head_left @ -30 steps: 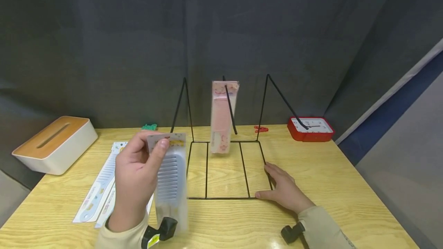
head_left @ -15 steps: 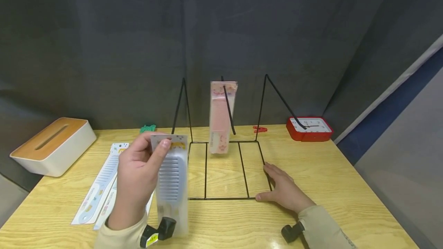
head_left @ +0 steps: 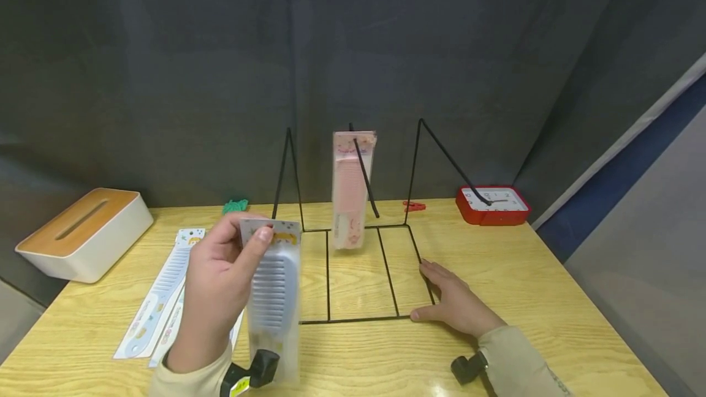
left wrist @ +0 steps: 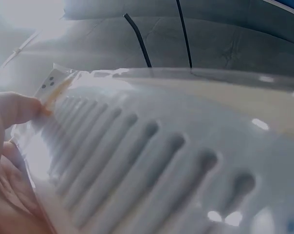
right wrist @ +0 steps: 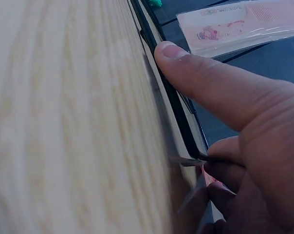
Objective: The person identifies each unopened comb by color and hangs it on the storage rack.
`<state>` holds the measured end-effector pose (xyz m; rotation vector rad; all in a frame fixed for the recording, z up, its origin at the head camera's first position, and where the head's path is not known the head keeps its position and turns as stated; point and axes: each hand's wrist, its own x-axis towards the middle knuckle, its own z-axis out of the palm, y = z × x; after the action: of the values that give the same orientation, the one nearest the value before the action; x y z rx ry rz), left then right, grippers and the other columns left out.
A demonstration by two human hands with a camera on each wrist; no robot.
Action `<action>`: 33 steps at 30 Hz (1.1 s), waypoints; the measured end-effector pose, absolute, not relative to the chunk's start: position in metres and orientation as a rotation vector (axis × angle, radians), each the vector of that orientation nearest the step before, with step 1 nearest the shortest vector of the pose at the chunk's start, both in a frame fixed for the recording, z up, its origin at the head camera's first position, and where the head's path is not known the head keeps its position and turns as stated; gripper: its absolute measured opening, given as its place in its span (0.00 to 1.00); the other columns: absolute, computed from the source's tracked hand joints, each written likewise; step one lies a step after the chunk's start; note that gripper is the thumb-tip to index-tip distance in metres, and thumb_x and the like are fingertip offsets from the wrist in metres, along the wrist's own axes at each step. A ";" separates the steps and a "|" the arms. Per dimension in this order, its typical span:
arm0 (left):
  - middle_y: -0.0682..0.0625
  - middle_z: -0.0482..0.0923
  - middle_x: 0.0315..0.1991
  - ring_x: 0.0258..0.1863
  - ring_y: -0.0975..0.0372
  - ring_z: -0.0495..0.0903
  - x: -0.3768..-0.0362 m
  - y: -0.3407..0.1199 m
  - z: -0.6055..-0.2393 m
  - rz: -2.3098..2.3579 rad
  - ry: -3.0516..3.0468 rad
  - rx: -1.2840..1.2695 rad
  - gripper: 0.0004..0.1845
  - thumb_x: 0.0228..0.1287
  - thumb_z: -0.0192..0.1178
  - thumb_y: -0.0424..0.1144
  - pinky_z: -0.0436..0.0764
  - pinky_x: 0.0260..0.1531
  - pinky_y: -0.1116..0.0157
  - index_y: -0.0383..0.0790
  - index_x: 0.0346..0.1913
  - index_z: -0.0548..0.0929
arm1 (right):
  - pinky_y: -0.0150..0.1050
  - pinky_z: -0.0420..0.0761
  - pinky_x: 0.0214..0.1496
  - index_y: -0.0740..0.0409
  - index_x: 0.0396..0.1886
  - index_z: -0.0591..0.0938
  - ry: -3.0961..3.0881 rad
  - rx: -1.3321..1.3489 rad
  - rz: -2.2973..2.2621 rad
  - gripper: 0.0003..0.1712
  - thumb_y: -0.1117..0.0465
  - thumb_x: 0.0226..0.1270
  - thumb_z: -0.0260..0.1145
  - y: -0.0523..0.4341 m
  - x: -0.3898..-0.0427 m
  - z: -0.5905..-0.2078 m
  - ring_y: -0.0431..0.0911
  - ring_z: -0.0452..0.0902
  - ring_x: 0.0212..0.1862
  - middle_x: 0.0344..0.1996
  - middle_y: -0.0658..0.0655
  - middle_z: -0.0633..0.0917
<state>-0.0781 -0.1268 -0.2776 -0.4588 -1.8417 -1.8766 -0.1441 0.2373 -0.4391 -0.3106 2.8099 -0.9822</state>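
Observation:
My left hand (head_left: pixel 250 236) pinches the top card of a packaged grey comb (head_left: pixel 273 290) and holds it upright above the table, just left of a black wire rack (head_left: pixel 361 318). In the left wrist view the comb (left wrist: pixel 152 161) fills the frame, with a fingertip (left wrist: pixel 15 109) on its upper edge. My right hand (head_left: pixel 441 294) lies flat on the rack's front right corner; the right wrist view shows its thumb (right wrist: pixel 210 92) stretched along the base wire (right wrist: pixel 174 105). A packaged pink comb (head_left: pixel 351 189) hangs from the rack's middle hook.
Several packaged combs (head_left: pixel 160 299) lie flat on the wooden table (head_left: pixel 551 299) at the left. A white tissue box with a wooden lid (head_left: pixel 83 231) stands far left. At the back are a red clock (head_left: pixel 492 204), a red clip (head_left: pixel 413 206) and a green clip (head_left: pixel 235 206).
The grey comb in my left hand has drifted slightly right, toward the rack. My right hand has stayed on the rack's corner.

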 end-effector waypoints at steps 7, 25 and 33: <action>0.47 0.83 0.34 0.30 0.62 0.79 -0.081 -0.129 -0.280 -1.898 -1.758 -0.502 0.04 0.67 0.60 0.23 0.79 0.30 0.70 0.29 0.42 0.83 | 0.67 0.52 0.72 0.63 0.77 0.62 2.821 -0.314 -0.976 0.65 0.35 0.46 0.80 0.237 -0.144 -0.440 0.64 0.47 0.78 0.78 0.62 0.58; 0.48 0.83 0.33 0.32 0.62 0.78 -0.083 -0.130 -0.284 -1.861 -1.659 -0.487 0.03 0.66 0.61 0.23 0.77 0.33 0.71 0.27 0.40 0.84 | 0.66 0.51 0.73 0.63 0.78 0.61 2.811 -0.300 -0.995 0.65 0.37 0.47 0.80 0.237 -0.145 -0.440 0.63 0.45 0.78 0.78 0.61 0.58; 0.49 0.83 0.33 0.31 0.63 0.77 -0.084 -0.127 -0.284 -1.841 -1.680 -0.502 0.04 0.66 0.61 0.24 0.76 0.31 0.72 0.27 0.40 0.84 | 0.67 0.51 0.73 0.63 0.78 0.60 2.809 -0.302 -0.991 0.66 0.36 0.47 0.80 0.237 -0.144 -0.440 0.63 0.45 0.78 0.78 0.61 0.57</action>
<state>-0.0842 -0.1268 -0.2839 -0.5016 -1.6801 -1.8406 -0.1443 0.2367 -0.4403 -0.3017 2.8087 -0.9910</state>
